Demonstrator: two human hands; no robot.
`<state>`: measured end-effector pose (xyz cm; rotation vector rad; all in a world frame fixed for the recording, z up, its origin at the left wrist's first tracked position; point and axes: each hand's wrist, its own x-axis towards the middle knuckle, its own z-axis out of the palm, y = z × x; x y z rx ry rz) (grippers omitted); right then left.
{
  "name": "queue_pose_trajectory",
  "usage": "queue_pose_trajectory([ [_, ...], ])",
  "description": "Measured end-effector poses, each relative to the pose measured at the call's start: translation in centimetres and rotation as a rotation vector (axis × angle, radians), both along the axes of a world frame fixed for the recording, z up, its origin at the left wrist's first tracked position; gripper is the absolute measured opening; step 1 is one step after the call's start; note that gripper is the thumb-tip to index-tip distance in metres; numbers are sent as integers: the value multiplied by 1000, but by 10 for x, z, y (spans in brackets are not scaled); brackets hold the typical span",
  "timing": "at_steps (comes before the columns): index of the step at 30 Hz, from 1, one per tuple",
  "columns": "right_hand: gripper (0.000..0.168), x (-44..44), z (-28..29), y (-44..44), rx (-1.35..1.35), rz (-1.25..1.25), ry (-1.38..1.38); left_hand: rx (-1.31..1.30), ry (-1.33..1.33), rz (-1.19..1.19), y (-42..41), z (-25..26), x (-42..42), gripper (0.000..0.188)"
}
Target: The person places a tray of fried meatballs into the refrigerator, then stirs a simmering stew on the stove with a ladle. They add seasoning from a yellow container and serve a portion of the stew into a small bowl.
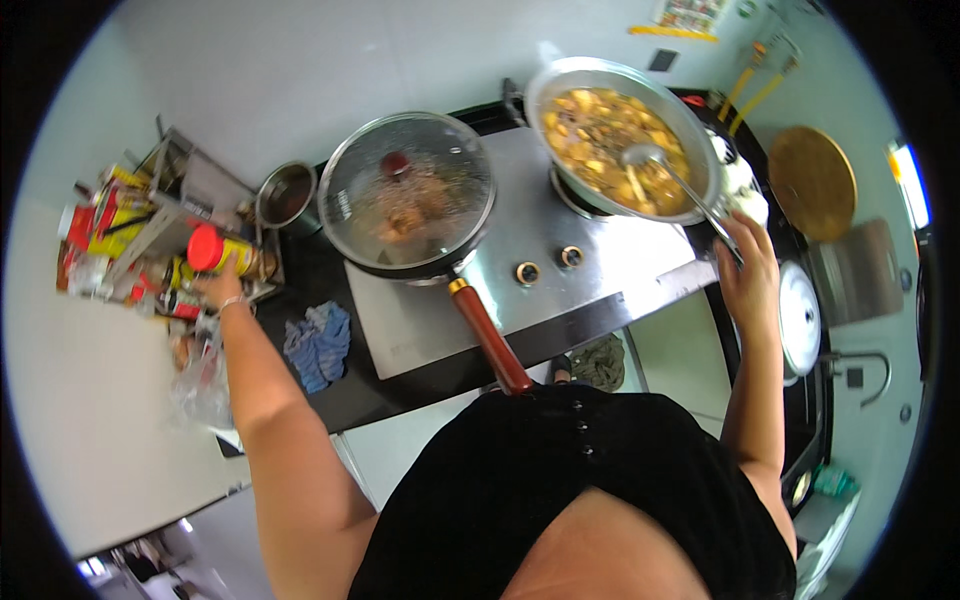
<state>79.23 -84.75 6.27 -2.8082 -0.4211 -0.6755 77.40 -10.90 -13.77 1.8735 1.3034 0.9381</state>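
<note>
At the right, my right hand (752,277) holds the handle of a metal ladle (686,187). The ladle's bowl rests in a wide metal pot (536,97) of yellow-brown stew with chunks (592,135). My left hand (220,285) reaches to the spice rack on the far left, its fingers around a yellow jar with a red lid (206,249). That jar lies tilted among other containers, and my fingers hide part of it. Between my arms, a frying pan with a red-brown handle (491,337) sits under a steamy glass lid (409,191), food bubbling inside.
A metal seasoning rack (150,232) crowded with bottles and packets stands left. Beside it are a small metal pot (288,195) and a crumpled blue cloth (319,345). The steel hob (420,322) has two knobs. At right are a round wooden board (811,182) and a lidded white pot (799,319).
</note>
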Motion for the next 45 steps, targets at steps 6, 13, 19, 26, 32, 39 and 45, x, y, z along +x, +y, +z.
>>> queue_pose_trajectory([
  [6, 51, 44, -43, -58, -135, -218, 255, -48, -400, -264, -69, 29, -31, 93],
  [13, 48, 76, -58, -80, -360, -180, 410, -102, -351, -183, -175, 48, -107, 75],
  [19, 43, 81, -28, -94, -322, -93, 524, -230, -332, -65, -236, 4, -204, 71],
  [26, 45, 102, -26, -90, -251, 196, 578, -483, -303, 195, -308, -29, -260, 66],
  [32, 52, 148, -38, -69, -243, 220, 533, -495, -361, 185, -336, -38, -262, 66],
  [39, 66, 192, -37, -73, -271, 68, 415, -500, -361, 245, -359, -36, -267, 64],
  [45, 62, 220, -50, -100, -374, -5, 468, -540, -344, 258, -364, -56, -277, 62],
])
